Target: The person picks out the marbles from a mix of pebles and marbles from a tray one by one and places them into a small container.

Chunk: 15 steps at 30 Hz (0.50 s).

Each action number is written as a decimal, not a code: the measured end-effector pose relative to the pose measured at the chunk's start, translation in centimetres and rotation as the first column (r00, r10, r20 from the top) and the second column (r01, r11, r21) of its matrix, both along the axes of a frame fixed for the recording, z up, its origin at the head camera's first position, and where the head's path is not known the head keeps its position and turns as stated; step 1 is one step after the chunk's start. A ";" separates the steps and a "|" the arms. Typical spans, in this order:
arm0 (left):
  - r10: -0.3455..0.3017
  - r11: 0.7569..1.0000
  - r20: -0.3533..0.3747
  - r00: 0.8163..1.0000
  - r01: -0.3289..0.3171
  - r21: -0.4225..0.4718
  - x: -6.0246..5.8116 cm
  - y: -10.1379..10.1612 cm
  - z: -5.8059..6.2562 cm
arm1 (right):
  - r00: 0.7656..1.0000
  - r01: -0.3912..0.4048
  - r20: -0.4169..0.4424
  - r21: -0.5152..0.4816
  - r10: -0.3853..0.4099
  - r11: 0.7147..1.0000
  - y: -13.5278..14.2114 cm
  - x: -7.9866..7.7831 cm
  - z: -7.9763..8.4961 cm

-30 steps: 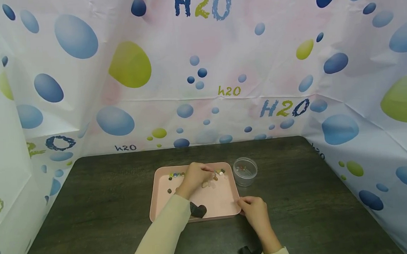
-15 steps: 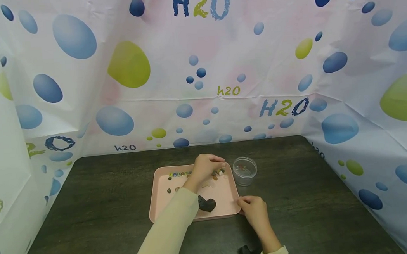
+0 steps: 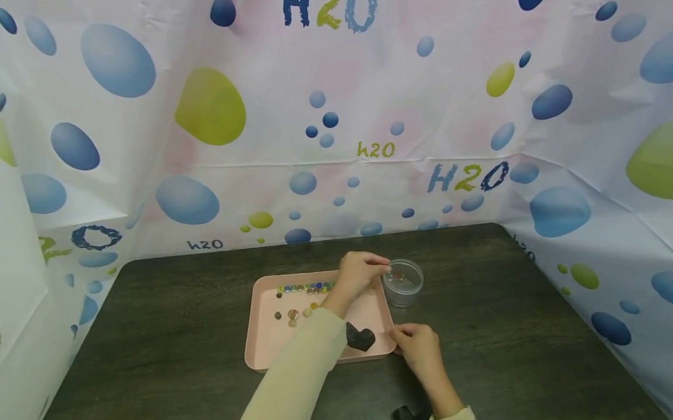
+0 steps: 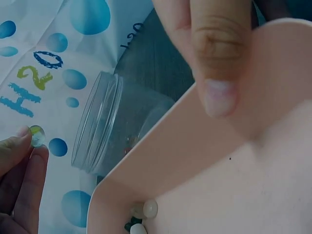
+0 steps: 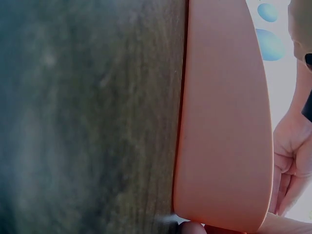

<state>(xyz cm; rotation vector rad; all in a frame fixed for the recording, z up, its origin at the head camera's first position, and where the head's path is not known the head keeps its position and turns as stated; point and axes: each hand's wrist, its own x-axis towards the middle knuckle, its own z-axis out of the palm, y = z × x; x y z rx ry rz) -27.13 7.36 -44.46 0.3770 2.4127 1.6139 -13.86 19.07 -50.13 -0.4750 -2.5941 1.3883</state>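
My left hand (image 3: 356, 274) pinches a clear glass marble (image 4: 37, 136) with a yellow-green swirl between thumb and fingertips. It hovers at the left rim of a clear plastic jar (image 3: 404, 289), which has a few small reddish bits in it. My right hand (image 3: 421, 347) grips the near right corner of a pink tray (image 3: 374, 354), thumb inside the wall in the left wrist view. In that tray lie a row of coloured marbles (image 3: 301, 288) and several stones (image 3: 293, 314). Pale and dark pebbles (image 4: 144, 209) sit in its far right corner, hidden in the head view by my left hand.
The tray and jar stand on a dark wood-grain table (image 3: 177, 348). A white sheet (image 3: 274, 130) printed with blue and green drops hangs behind and at both sides. Black straps (image 3: 360, 337) are on both wrists, and my left forearm crosses over the tray.
My left hand has lifted from the stones at the tray's right part and moved right to the jar's rim, uncovering more of the marble row. My right hand stays at the corner.
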 end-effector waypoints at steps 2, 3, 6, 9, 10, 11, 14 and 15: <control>-0.002 1.000 -0.020 1.000 0.001 -0.014 0.0 0.3 0.0 | 1.000 -0.001 0.000 0.005 0.001 1.000 0.0 0.0 0.0; -0.002 1.000 -0.025 1.000 0.002 -0.018 0.0 0.4 -0.1 | 1.000 -0.002 0.000 0.008 0.002 1.000 0.0 0.0 0.0; 0.002 1.000 -0.038 0.999 -0.003 -0.023 0.1 0.7 -0.3 | 1.000 -0.004 -0.004 0.009 0.004 1.000 0.0 0.0 0.1; 0.014 0.999 -0.048 0.999 -0.015 -0.029 0.2 1.0 -0.4 | 1.000 -0.005 -0.005 -0.001 0.005 1.000 0.0 0.0 0.1; 0.016 1.000 -0.048 0.999 -0.017 -0.026 0.3 1.1 -0.5 | 1.000 -0.005 -0.005 -0.004 0.005 1.000 0.0 0.0 0.0; 0.018 1.000 -0.047 0.999 -0.019 -0.022 0.3 1.2 -0.5 | 1.000 -0.005 -0.004 -0.006 0.005 1.000 0.0 0.1 0.1; 0.025 1.000 -0.050 0.998 -0.026 -0.011 0.4 1.4 -0.5 | 1.000 -0.002 -0.004 -0.010 0.002 1.000 0.0 0.1 0.1; 0.029 1.000 -0.056 0.998 -0.030 -0.007 0.4 1.5 -0.5 | 1.000 0.000 -0.005 -0.011 0.000 1.000 0.0 0.1 0.1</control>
